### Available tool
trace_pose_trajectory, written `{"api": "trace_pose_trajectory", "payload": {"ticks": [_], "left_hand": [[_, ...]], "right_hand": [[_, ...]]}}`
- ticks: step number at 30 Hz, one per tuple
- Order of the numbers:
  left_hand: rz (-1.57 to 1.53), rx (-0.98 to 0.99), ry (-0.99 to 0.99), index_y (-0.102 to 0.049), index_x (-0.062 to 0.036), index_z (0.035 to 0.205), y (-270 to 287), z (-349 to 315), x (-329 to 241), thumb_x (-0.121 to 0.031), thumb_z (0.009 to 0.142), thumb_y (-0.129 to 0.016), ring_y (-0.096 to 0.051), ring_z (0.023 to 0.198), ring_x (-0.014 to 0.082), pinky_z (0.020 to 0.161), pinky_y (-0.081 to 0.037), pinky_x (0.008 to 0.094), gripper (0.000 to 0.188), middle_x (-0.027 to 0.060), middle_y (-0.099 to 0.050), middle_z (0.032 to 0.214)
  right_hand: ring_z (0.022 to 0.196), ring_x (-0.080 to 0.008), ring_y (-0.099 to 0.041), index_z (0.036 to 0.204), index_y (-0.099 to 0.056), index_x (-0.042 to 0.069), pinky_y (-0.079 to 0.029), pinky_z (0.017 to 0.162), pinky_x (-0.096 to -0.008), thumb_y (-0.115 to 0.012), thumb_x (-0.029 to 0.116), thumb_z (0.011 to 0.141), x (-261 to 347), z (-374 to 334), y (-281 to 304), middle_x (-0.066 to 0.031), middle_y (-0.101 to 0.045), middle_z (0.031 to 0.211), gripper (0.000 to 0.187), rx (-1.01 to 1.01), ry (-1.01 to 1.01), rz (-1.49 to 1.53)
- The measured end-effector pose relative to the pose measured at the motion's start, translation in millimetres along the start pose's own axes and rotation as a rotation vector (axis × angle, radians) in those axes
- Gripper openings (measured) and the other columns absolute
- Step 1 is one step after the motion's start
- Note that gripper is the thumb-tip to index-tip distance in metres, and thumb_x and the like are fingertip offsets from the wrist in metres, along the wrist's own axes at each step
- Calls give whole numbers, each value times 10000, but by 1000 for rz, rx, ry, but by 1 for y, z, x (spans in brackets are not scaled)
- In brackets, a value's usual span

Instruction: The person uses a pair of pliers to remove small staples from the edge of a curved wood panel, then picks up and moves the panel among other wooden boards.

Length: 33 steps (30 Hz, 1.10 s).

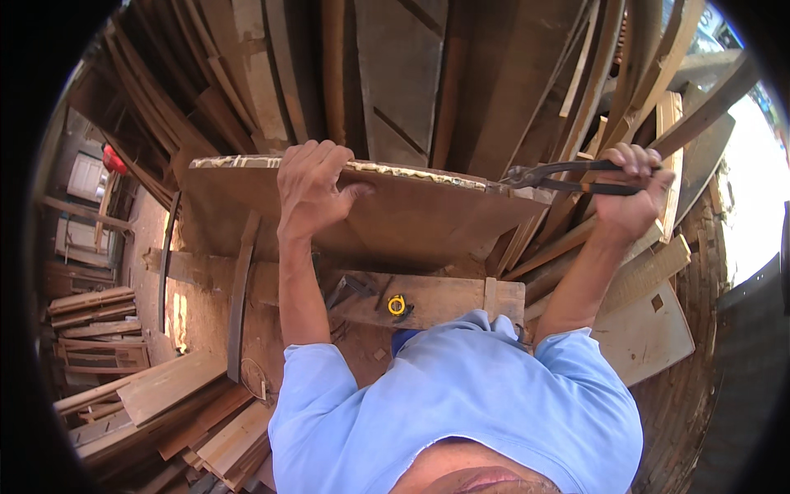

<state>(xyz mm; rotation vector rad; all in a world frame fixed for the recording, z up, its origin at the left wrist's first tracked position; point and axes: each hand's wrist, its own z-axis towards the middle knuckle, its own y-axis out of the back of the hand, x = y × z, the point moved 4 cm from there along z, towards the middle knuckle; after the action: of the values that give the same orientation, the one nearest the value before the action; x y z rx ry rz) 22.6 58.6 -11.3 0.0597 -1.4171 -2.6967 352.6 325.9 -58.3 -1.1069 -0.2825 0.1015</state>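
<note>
Work is carried on a rough wooden bench (444,298) made of planks. A large flat board (395,218) is propped on it, tilted up toward the far side. A yellow tape measure (397,305) is seen lying on the bench top, just below the board (a few small dark bits beside it cannot be made out).

Left hand (311,185) raised, fingers curled in grip; right hand (632,191) raised, fist closed; both arms extended.
</note>
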Motion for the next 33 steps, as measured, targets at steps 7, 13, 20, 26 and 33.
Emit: {"api": "trace_pose_trajectory", "payload": {"ticks": [7, 13, 20, 26, 33], "left_hand": [[-35, 24, -5, -644, -109, 935, 6, -5, 9, -322, 595, -902, -607, 835, 281, 790, -425, 413, 477, 39, -621, 817], [-115, 75, -53, -622, -114, 1125, 44, -7, 29, -226, 676, -879, -608, 930, 292, 826, -455, 417, 530, 56, -656, 965], [22, 130, -2, -626, -103, 818, 45, -25, 83, -578, 721, -807, -641, 767, 277, 737, -441, 400, 517, 59, -644, 735], [-32, 94, -21, -645, -114, 929, 54, -40, 78, -601, 720, -806, -650, 769, 284, 711, -450, 422, 554, 55, -661, 758], [-344, 171, -35, -618, -127, 1253, 69, -42, 77, -490, 822, -768, -678, 884, 338, 818, -503, 457, 584, 86, -706, 857]], "right_hand": [[974, -215, -567, 1227, -616, 59, -456, 988, -422, -617, 369, 1010, -13, 17, -54, -61, -600, 977, 379, 35, 213, -348], [1106, -209, -594, 1475, -429, 11, -456, 1005, -392, -556, 80, 1012, -69, -16, -91, -177, -632, 1251, 485, 252, -24, -621], [961, -210, -638, 1329, -547, 58, -525, 975, -478, -553, 250, 1065, -97, -29, -137, -200, -678, 1184, 327, 259, 36, -680], [975, -239, -647, 1248, -597, 86, -525, 973, -523, -567, 240, 1056, -138, -16, -173, -181, -685, 1153, 248, 363, 96, -402], [963, -189, -656, 1276, -520, 54, -550, 960, -463, -540, 214, 1072, -221, -51, -199, -153, -687, 1109, 260, 521, -81, -382]]}}
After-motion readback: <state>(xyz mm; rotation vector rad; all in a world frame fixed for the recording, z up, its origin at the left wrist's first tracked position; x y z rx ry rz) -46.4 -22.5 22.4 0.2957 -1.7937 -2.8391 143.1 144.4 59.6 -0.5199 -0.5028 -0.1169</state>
